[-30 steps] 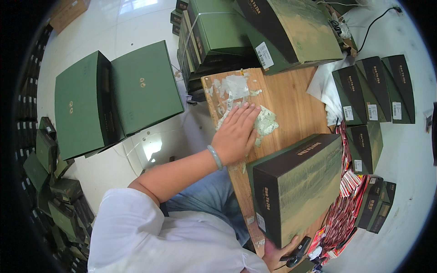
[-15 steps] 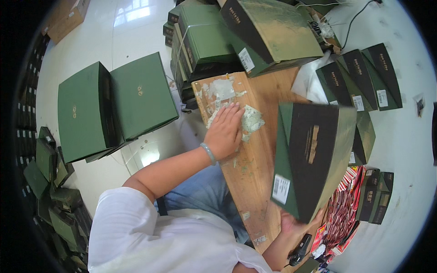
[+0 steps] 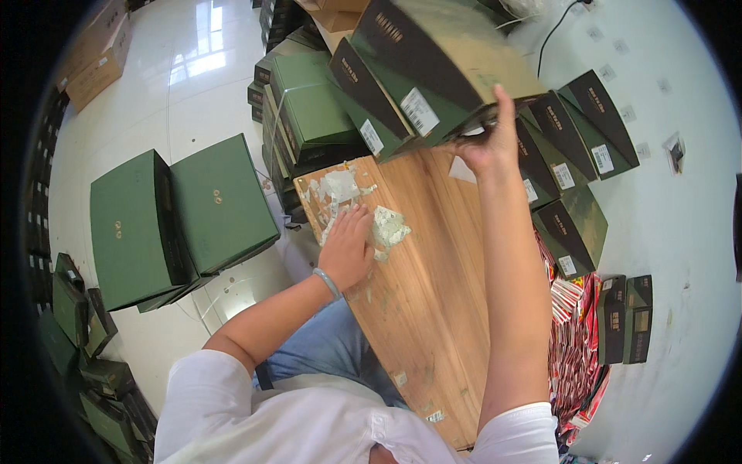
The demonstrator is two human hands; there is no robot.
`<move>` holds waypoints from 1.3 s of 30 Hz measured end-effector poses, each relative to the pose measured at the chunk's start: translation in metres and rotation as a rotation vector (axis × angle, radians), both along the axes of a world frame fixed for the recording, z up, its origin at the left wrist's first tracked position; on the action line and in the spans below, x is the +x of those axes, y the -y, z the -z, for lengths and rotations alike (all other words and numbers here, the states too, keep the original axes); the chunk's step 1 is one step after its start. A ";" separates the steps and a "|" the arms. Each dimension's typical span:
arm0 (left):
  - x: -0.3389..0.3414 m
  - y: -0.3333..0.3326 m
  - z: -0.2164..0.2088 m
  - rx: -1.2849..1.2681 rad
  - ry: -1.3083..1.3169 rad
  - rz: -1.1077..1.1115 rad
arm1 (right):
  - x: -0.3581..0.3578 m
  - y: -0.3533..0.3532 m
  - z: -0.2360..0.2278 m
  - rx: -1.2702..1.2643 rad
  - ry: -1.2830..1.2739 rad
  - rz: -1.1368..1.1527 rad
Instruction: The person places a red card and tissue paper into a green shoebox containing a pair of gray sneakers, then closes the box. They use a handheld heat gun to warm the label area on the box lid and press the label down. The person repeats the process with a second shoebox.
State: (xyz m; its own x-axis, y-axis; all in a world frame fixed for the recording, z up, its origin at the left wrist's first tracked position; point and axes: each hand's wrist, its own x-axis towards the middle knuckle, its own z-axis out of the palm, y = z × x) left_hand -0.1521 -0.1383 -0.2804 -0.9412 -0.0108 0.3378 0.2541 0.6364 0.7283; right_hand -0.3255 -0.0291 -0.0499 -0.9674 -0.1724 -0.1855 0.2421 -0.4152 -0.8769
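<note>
My left hand (image 3: 348,246), with a bracelet at its wrist, lies flat on the wooden tabletop (image 3: 433,286), fingers stretched over torn pale paper scraps (image 3: 340,186). A larger crumpled scrap (image 3: 389,226) sits just right of its fingers. At the table's far end, my right hand (image 3: 495,143) grips the near right corner of a large dark green box (image 3: 437,69) with a black panel and a white label. My thumb is up along its side, while the other fingers are partly hidden beneath. Another such box (image 3: 371,100) stands against its left side.
Several green boxes (image 3: 568,147) stand along the right wall, above bundled red packets (image 3: 568,340) and two small dark boxes (image 3: 624,319). Two big green boxes (image 3: 220,201) stand to my left. Strapped boxes (image 3: 313,100) rise beyond the table's left corner. Cartons (image 3: 97,62) stand farther back.
My right hand has carried the green box from the table's right side to the far end, beside another box. My left hand stays on the scraps. The whole view has shifted slightly.
</note>
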 end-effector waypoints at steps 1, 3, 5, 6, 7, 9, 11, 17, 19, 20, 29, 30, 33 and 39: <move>-0.001 -0.001 0.001 0.007 -0.005 0.001 | -0.004 0.008 0.003 0.072 0.018 -0.029; 0.000 0.000 0.000 0.019 -0.013 -0.001 | -0.017 0.013 0.012 0.062 0.046 -0.019; 0.001 0.000 -0.002 0.038 -0.014 -0.015 | -0.022 0.019 0.014 0.059 0.054 -0.036; 0.000 -0.001 -0.002 0.043 -0.018 -0.020 | -0.023 0.019 0.014 0.057 0.046 -0.053; 0.001 0.000 -0.002 0.044 -0.017 -0.023 | -0.021 0.020 0.014 0.050 0.042 -0.068; 0.001 -0.001 -0.001 0.045 -0.021 -0.029 | -0.023 0.024 0.013 0.091 0.031 -0.059; 0.002 0.000 -0.001 0.038 -0.030 -0.032 | -0.026 0.025 0.015 0.119 0.018 -0.062; 0.003 0.004 0.004 -0.003 -0.044 -0.029 | -0.023 0.022 0.018 0.146 0.034 -0.078; 0.000 0.002 0.005 0.047 -0.065 -0.051 | -0.012 0.021 0.027 0.097 0.072 0.022; 0.001 0.001 0.005 0.066 -0.071 -0.059 | -0.009 0.002 0.056 0.111 -0.043 -0.029; 0.011 0.012 0.013 0.506 -0.086 0.053 | 0.232 -0.101 0.250 1.310 -0.367 0.249; 0.008 0.014 0.021 0.484 -0.254 0.096 | 0.258 -0.115 0.253 1.237 -0.301 0.289; 0.028 0.019 0.031 0.597 -0.379 -0.021 | 0.339 -0.143 0.241 1.610 -0.349 0.186; 0.181 0.118 0.115 0.287 -0.086 -0.364 | 0.422 -0.201 0.246 1.617 -0.235 0.347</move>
State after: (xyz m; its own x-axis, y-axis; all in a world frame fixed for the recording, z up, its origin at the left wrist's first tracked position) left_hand 0.0289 -0.2566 -0.3957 -0.8277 -0.4390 0.3496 0.1191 0.4713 0.8739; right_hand 0.0967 0.1714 -0.2962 -0.9468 0.2534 0.1983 0.1488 0.8912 -0.4284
